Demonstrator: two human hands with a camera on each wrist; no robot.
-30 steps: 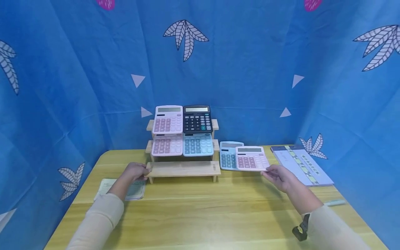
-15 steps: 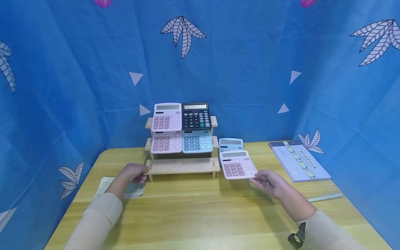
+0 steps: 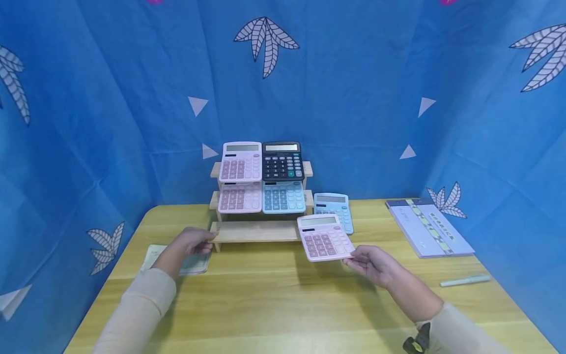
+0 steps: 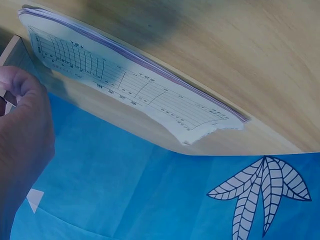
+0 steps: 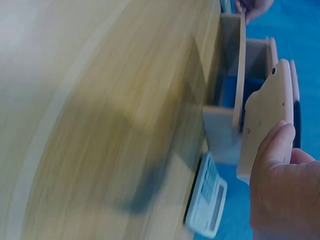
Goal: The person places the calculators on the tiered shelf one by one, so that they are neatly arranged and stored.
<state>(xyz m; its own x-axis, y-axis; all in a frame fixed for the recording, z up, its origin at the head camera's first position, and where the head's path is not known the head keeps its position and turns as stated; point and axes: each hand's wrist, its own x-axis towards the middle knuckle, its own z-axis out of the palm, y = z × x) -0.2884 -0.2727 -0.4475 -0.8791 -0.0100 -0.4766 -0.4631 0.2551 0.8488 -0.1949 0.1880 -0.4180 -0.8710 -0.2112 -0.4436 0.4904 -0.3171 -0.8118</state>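
Note:
My right hand (image 3: 372,264) pinches a pink calculator (image 3: 325,238) by its near right corner, above the table at the right end of the bottom shelf. In the right wrist view the underside of that pink calculator (image 5: 266,117) shows, with the thumb lying along it. My left hand (image 3: 191,241) grips the left end of the wooden three-step stand (image 3: 256,232). On the stand's upper steps are a white-and-pink calculator (image 3: 240,161), a black calculator (image 3: 283,161), another pink calculator (image 3: 240,197) and a blue calculator (image 3: 284,197). The bottom step bears nothing.
A second blue calculator (image 3: 332,209) lies on the table right of the stand, partly behind the held one. Farther right are a ledger pad (image 3: 426,228) and a pale green pen (image 3: 465,280). A printed notepad (image 4: 125,77) lies under the left forearm. A blue curtain (image 3: 362,98) backs the table.
My right hand has lifted the pink calculator off the blue one and carried it left and nearer, up to the bottom shelf's right end. The left hand stays on the stand.

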